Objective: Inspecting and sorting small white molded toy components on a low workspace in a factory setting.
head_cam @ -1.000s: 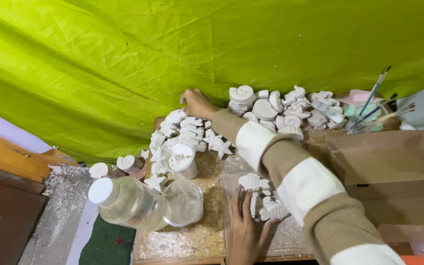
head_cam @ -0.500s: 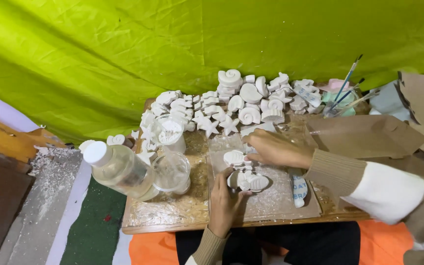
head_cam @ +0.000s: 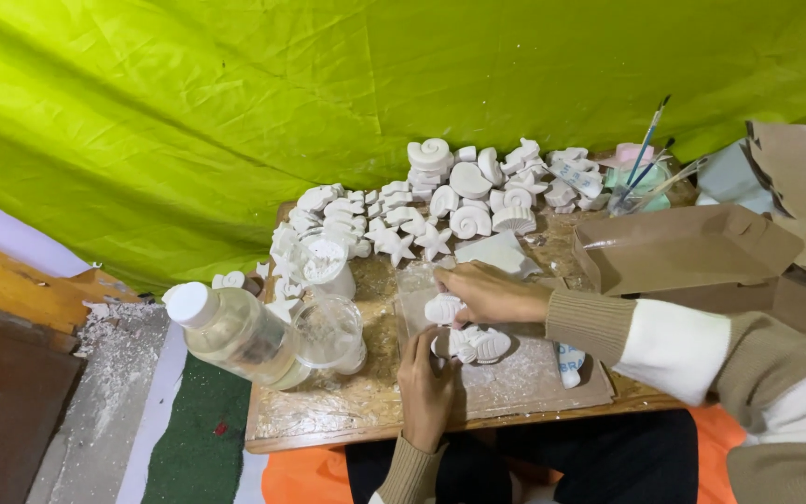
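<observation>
Two hands work over a grey mat (head_cam: 515, 373) on a wooden board (head_cam: 328, 411) (the board rests across the person's lap). Right hand (head_cam: 487, 291), reaching in from the right in a tan-and-white sleeve, lies palm down with fingers curled onto a white shell cast (head_cam: 442, 309) at the mat's upper left; contact is plain, but whether the fingers truly pinch it cannot be told. Left hand (head_cam: 424, 383) comes up from the near edge, fingers bent against a small cluster of casts (head_cam: 479, 345) at mid-mat, touching their left side; a firm grasp cannot be confirmed there either. Both hands sit close together, the right just above the left. White plaster dust covers mat and board. Left of the mat stands a clear cup (head_cam: 330, 331), and touching it a clear bottle (head_cam: 235, 331) with a white cap, tilted toward the left. Behind the cup stands a white mould (head_cam: 324, 261). Along the far edge lies a long heap of white figures (head_cam: 450, 196), spirals, stars and shells, touching one another. At far right, a jar of brushes (head_cam: 641, 187) stands upright, just beside a brown carton (head_cam: 683, 247). Green sheet (head_cam: 235, 103) hangs behind everything. Plaster crumbs lie on the floor (head_cam: 114, 364) at left.
</observation>
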